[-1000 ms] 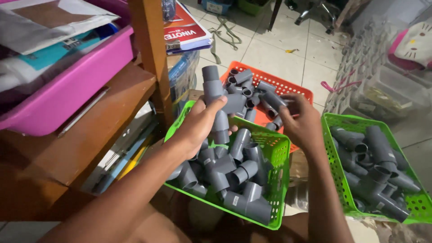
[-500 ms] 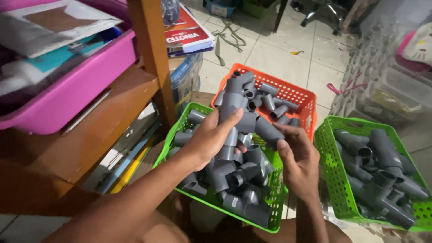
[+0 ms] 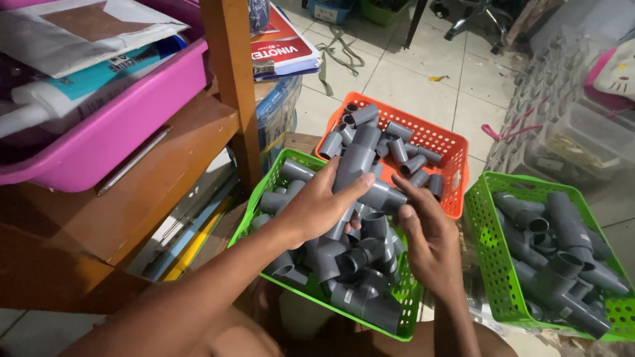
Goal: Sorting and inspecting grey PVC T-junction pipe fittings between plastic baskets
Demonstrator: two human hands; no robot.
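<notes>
The left hand (image 3: 317,208) grips a grey pipe tee fitting (image 3: 360,173), fingers curled around its upright limb, held above the middle green basket (image 3: 254,205) — itself heaped with grey pipe fittings. The right hand (image 3: 428,241) touches the tee's side branch, fingers loosely spread rather than closed. An orange basket (image 3: 444,142) lies just behind — another green basket (image 3: 486,254) sits to the right.

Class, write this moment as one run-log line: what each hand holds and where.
left hand: grip on grey pipe fitting | right hand: touching same fitting | over middle green basket | orange basket behind
</notes>
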